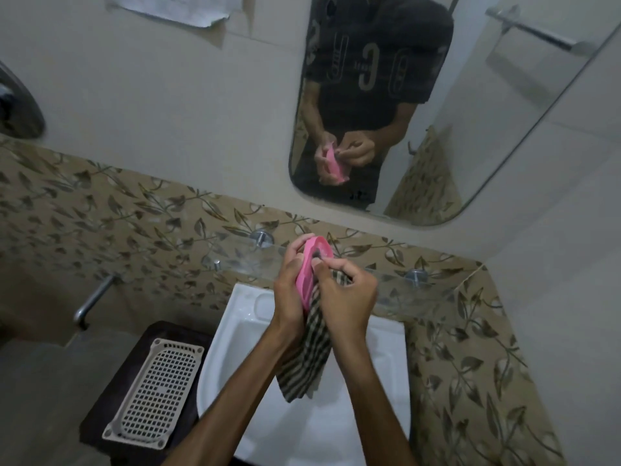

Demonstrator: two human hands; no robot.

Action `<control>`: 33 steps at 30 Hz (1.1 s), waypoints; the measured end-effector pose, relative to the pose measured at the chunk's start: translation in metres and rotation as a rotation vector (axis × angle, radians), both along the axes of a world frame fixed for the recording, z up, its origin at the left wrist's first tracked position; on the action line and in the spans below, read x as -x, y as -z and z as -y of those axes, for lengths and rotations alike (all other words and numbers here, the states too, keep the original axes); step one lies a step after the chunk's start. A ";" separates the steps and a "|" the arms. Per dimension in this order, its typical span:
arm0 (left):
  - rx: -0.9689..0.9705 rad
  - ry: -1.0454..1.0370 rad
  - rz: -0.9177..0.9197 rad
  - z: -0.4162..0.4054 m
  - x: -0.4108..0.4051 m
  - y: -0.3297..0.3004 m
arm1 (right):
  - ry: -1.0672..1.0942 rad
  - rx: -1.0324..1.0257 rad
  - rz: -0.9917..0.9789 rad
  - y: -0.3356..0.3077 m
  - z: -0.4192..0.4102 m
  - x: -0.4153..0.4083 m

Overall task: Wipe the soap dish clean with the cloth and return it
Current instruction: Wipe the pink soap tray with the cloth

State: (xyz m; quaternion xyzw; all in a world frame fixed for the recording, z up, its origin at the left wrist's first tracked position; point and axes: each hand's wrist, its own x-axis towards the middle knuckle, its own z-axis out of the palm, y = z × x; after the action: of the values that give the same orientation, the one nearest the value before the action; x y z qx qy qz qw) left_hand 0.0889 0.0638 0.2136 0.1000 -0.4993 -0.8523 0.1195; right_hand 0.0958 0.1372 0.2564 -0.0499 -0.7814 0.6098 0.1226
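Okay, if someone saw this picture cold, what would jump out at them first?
The pink soap dish, held on edge above the white sink by the left hand, while the right hand rubs a striped cloth into it. The mirror above repeats both hands.

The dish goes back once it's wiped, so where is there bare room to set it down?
The glass shelf is bare right of the hands, past the metal mount, and left of them toward the mount. The white basin below is open too. The dark stand is crowded by the perforated tray. The left hand holds the pink soap dish; the right hand presses the striped cloth.
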 end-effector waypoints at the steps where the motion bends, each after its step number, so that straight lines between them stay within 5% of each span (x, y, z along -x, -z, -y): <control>1: -0.002 0.001 -0.017 0.003 0.000 0.001 | -0.029 -0.005 -0.021 0.005 0.001 -0.009; 4: -0.014 0.029 -0.056 0.009 0.006 0.000 | -0.125 0.045 -0.033 0.017 0.003 -0.038; 8: 0.055 0.013 -0.040 -0.001 0.000 0.005 | 0.021 0.138 0.117 0.010 -0.004 0.005; 27: 0.128 0.097 0.002 -0.004 -0.002 0.025 | -0.030 0.145 -0.001 0.043 -0.001 -0.045; 33: -0.318 0.245 0.321 0.012 -0.006 0.014 | -0.224 -0.192 -0.250 0.060 -0.032 -0.039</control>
State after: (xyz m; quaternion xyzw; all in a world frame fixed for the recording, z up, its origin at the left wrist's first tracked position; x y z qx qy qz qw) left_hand 0.0951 0.0514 0.1999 0.1902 -0.3798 -0.9015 -0.0827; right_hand 0.1350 0.1689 0.1964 0.1253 -0.8155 0.5435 0.1543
